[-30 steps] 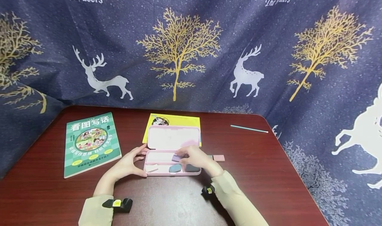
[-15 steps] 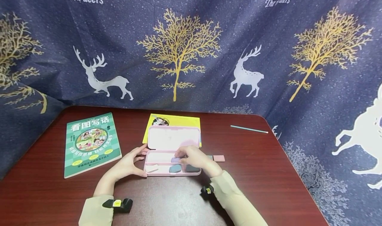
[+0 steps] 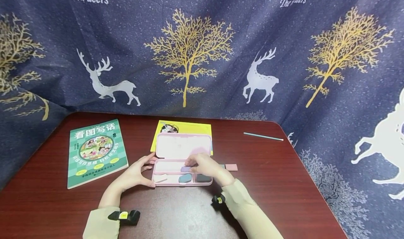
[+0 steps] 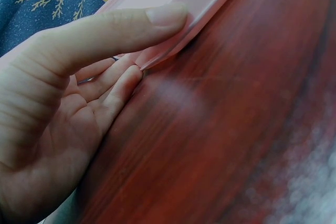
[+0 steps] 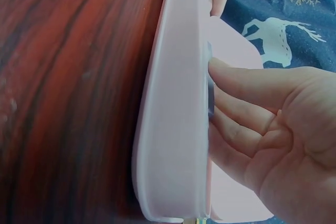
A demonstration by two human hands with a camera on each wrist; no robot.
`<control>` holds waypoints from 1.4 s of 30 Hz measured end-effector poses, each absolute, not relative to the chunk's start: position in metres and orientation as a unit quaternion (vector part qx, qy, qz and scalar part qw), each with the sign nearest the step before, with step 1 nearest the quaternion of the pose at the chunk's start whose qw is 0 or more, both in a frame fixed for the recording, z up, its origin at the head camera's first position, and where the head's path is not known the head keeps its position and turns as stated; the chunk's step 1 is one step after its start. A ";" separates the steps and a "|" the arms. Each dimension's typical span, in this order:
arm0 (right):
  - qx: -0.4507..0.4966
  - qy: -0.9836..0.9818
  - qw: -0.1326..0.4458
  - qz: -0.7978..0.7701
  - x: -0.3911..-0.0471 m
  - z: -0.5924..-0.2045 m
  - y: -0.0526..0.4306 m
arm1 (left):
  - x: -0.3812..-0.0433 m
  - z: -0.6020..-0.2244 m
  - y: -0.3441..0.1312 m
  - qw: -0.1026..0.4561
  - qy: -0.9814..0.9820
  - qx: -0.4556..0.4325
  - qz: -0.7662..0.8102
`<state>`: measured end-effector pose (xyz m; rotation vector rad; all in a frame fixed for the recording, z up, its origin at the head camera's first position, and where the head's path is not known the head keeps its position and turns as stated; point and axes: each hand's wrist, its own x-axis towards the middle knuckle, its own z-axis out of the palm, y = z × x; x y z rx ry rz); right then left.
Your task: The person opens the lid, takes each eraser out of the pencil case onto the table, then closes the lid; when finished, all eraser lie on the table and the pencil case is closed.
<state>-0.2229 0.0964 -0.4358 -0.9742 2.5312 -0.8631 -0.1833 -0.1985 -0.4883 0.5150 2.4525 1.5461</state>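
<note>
Holds the pink pencil case (image 3: 170,166) by its left end with the left hand (image 3: 139,173), with thumb at the near corner and fingers at the far one. Sits open in mid-counter (image 3: 180,216), well in from the right edge, with the lid (image 3: 176,146) tipped back toward the far edge, in front of a yellow book (image 3: 192,126). Pinches a purple block (image 3: 185,169) in the grip of the right hand (image 3: 206,166), at the long rear compartment; cannot tell about contact with the compartment's floor.

Looks partway along, judging by the fill: already stocked in the front-left compartment with a white block (image 3: 160,178) and a blue eraser (image 3: 185,178), and in the front-right one with a dark grey eraser (image 3: 203,178). Seems unfinished at the rear, with the purple block not yet released, and on top, with the lid still raised.

Leaves outside a pink block (image 3: 231,167) toward the right edge, a pencil (image 3: 263,136) near the far-right corner and a green book (image 3: 98,172) near the left edge.
</note>
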 end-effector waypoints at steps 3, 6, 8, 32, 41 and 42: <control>-0.336 0.879 0.155 -0.300 -0.224 -0.436 0.097 | -0.183 -0.488 -0.199 0.100 0.826 0.175 0.527; -0.332 0.880 0.157 -0.301 -0.224 -0.436 0.098 | -0.184 -0.488 -0.200 0.100 0.825 0.180 0.526; -0.332 0.881 0.155 -0.301 -0.225 -0.436 0.098 | -0.184 -0.488 -0.200 0.101 0.826 0.177 0.526; -0.345 0.884 0.152 -0.277 -0.229 -0.437 0.101 | -0.183 -0.485 -0.198 0.095 0.827 0.181 0.524; -0.353 0.882 0.142 -0.277 -0.230 -0.437 0.103 | -0.184 -0.488 -0.198 0.091 0.827 0.183 0.524; -0.354 0.881 0.139 -0.280 -0.230 -0.437 0.103 | -0.184 -0.488 -0.199 0.091 0.828 0.184 0.522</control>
